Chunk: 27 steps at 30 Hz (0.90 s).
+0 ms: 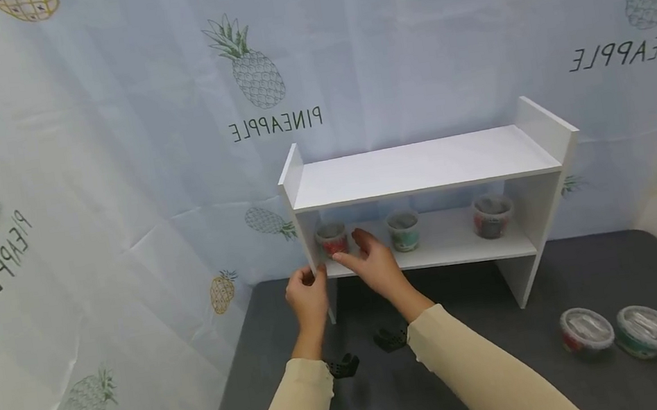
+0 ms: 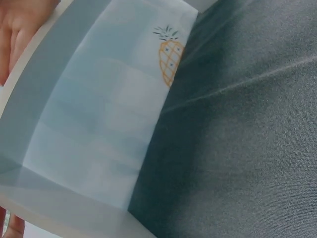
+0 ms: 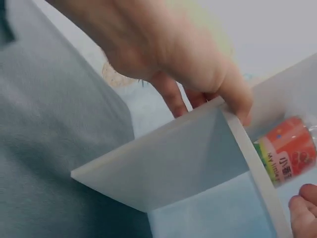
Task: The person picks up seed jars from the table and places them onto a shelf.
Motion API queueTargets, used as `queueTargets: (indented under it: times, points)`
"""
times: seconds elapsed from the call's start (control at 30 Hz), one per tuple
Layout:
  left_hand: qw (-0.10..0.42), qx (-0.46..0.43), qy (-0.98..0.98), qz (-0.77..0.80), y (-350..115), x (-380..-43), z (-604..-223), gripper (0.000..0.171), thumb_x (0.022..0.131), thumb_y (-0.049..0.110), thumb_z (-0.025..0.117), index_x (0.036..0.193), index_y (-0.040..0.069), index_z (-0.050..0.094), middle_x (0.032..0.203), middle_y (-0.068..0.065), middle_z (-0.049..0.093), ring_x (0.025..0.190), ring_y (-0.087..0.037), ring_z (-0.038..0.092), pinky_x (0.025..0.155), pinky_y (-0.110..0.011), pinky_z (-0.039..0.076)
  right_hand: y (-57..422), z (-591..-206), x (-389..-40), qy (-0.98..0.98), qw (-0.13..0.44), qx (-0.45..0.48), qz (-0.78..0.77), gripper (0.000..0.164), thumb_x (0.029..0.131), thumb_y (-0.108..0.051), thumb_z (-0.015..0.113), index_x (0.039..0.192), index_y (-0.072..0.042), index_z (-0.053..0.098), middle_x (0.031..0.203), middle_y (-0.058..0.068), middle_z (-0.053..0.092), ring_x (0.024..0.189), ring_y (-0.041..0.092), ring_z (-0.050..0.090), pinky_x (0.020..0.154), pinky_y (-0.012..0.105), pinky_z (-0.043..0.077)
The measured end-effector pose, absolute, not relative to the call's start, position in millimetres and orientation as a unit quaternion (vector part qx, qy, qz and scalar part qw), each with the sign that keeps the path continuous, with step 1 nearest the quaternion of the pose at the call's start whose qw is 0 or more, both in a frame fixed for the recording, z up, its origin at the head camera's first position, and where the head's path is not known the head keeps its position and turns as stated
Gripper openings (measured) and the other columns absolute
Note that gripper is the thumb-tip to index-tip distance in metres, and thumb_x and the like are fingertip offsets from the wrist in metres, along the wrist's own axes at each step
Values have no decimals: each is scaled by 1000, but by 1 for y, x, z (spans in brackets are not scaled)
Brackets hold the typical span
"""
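Observation:
A white two-tier shelf [image 1: 424, 167] stands at the back of the dark table. My left hand [image 1: 308, 299] grips the lower front corner of its left side panel, thumb on the inner side and fingers outside, as the right wrist view shows. On the lower tier, at the left end, sits a small clear tub with a red label [image 3: 289, 148]. My right hand [image 1: 378, 268] reaches over that tier's front edge, thumb and fingers spread beside the red tub, with a gap between fingertips [image 3: 303, 203] and tub. Nothing is in its grasp.
A green-labelled tub [image 1: 404, 231] and a dark-filled tub [image 1: 492, 217] stand farther right on the lower tier. Three lidded tubs [image 1: 587, 328] sit on the table [image 1: 454, 383] at the right. A pineapple-print curtain [image 1: 165, 116] hangs behind and along the left.

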<state>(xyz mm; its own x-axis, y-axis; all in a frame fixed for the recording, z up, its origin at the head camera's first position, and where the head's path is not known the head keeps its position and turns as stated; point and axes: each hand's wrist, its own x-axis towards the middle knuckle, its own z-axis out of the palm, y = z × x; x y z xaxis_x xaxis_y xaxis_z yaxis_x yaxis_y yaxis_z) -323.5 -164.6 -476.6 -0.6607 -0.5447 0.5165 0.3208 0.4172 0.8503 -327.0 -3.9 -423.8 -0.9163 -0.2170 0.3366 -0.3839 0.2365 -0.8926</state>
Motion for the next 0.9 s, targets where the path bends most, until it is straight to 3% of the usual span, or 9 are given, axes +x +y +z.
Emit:
queueTargets:
  times: [0.2, 0.37, 0.6, 0.77, 0.9]
  points:
    - [398, 71, -735, -544, -166, -324, -475, 19, 84, 20, 78, 88, 2, 73, 82, -12, 71, 71, -23, 65, 63, -35, 52, 29, -436, -292, -754, 39, 218, 619, 72, 91, -37, 71, 149, -7, 40, 149, 11, 48, 138, 27, 46, 108, 39, 42]
    - [388, 72, -730, -559, -167, -320, -474, 18, 84, 19, 78, 89, 2, 74, 81, -12, 71, 70, -21, 64, 62, -31, 50, 72, -450, -248, -775, 3, 222, 592, 58, 91, -35, 70, 142, -14, 51, 140, 9, 57, 128, 27, 56, 100, 36, 49]
    - [379, 73, -732, -561, -170, -320, -470, 21, 86, 22, 76, 90, 2, 74, 82, -12, 70, 71, -21, 62, 62, -32, 49, 144, -471, -213, -867, 134, 177, 446, 48, 89, -39, 72, 129, -15, 62, 127, 2, 66, 118, 27, 62, 92, 46, 51]
    - [374, 67, -733, -564, -170, -319, -471, 23, 86, 24, 76, 92, 2, 74, 84, -12, 70, 72, -23, 63, 63, -37, 50, 198, -481, -198, -900, 234, 107, 352, 47, 87, -35, 75, 126, -11, 64, 126, 14, 65, 113, 39, 61, 84, 58, 48]
    - [367, 65, -734, -568, -168, -317, -474, 23, 87, 25, 76, 95, 4, 74, 85, -12, 70, 74, -23, 64, 64, -37, 51, 239, -491, -189, -898, 276, 57, 339, 52, 87, -28, 76, 128, -2, 60, 133, 26, 55, 124, 49, 48, 91, 65, 38]
